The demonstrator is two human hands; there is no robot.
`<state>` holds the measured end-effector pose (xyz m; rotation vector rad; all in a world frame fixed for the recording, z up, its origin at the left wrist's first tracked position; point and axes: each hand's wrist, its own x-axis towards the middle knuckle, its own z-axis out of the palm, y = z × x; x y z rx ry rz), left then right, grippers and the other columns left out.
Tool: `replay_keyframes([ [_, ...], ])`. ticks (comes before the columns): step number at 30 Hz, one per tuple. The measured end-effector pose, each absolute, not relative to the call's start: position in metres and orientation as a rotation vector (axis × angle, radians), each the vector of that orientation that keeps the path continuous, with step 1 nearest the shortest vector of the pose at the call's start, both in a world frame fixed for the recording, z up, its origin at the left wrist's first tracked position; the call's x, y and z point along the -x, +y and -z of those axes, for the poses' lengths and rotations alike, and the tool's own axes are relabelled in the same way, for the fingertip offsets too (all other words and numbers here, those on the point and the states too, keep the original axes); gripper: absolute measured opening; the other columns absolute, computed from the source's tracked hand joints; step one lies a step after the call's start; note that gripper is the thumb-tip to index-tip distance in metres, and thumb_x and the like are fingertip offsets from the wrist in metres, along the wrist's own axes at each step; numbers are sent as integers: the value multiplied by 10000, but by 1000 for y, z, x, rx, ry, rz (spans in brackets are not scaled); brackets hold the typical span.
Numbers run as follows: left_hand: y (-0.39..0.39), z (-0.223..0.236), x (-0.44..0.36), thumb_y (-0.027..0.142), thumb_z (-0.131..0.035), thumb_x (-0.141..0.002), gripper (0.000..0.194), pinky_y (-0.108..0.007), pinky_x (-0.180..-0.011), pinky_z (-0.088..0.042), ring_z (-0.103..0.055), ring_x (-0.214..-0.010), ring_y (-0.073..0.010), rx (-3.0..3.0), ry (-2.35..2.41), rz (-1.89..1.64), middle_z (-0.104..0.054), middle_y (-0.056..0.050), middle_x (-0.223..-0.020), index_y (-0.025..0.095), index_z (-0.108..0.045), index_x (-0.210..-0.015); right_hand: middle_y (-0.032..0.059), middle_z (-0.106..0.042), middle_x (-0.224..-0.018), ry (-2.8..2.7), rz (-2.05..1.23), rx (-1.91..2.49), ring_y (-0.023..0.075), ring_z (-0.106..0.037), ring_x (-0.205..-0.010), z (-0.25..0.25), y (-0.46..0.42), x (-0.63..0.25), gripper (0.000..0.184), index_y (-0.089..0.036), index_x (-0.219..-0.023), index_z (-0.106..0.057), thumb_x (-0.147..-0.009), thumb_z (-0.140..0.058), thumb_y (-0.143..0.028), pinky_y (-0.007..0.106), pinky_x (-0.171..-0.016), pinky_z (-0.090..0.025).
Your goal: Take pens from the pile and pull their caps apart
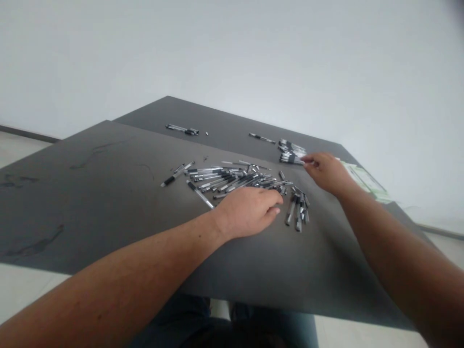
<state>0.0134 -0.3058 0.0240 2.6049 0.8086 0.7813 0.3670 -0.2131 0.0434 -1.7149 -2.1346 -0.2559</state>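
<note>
A loose heap of clear-barrelled gel pens with black grips is spread over the dark table, mixed with small caps and thin parts. At the heap's near right edge is my left hand. Its fingers are bent, with a gap between thumb and forefinger and nothing visible there. Several short pen pieces lie just right of it. Farther right, my right hand pinches the near ends of pens in a neat bundle. How many pens it grips is hidden by the fingers.
Two dark tabletops adjoin, with a seam behind the heap. A few pens lie at the back left, and a single pen at the back middle. Green-and-white papers rest beyond my right forearm. A white wall stands behind.
</note>
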Motion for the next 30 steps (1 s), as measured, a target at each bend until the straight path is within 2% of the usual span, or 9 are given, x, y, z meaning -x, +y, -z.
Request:
replay_keyframes([
  [6,-305,-22,-14,277,-593,-1121,257,-422,-1000,-653,-844,-1139,-275,-2650,751,-747,-881,-93,-1194,195,-795,-1257,104,-850,-1045,-2003,103,1794,337,-777,-872,-26,-269,-383,354,-309,-1192,-879,-965,-682,-497,563,-908,-656],
  [10,-303,-20,-14,277,-587,-1126,252,-413,-1000,-648,-842,-1130,-273,-2666,741,-718,-880,-88,-1185,186,-789,-1246,154,-855,-1121,-1880,134,1817,384,-804,-977,-5,-284,-392,380,-274,-1199,-859,-989,-629,-491,614,-950,-658],
  [13,-301,-18,-13,261,-599,-1121,234,-402,-1008,-641,-842,-1128,-263,-2670,741,-730,-882,-77,-1170,189,-787,-1239,173,-860,-1169,-1815,144,1816,402,-815,-1068,9,-287,-401,388,-257,-1214,-858,-986,-634,-477,609,-993,-652],
  [20,-300,-17,-11,254,-600,-1113,225,-392,-984,-634,-844,-1091,-254,-2700,692,-761,-885,-66,-1121,187,-798,-1198,164,-881,-1127,-1705,7,1836,429,-825,-1038,12,-287,-410,306,-312,-1163,-862,-981,-670,-467,606,-945,-642],
  [23,-300,-19,-10,260,-591,-1113,235,-389,-977,-636,-841,-1076,-246,-2697,717,-751,-886,-67,-1121,195,-805,-1183,158,-876,-1146,-1704,-8,1818,420,-821,-1067,9,-287,-407,330,-291,-1157,-860,-968,-666,-480,604,-966,-639],
  [30,-297,-19,-7,259,-572,-1108,247,-371,-991,-627,-835,-1071,-234,-2702,685,-769,-889,-62,-1113,200,-808,-1151,110,-841,-922,-1740,-71,1806,335,-762,-809,7,-288,-403,379,-258,-1169,-877,-946,-676,-489,516,-803,-631],
])
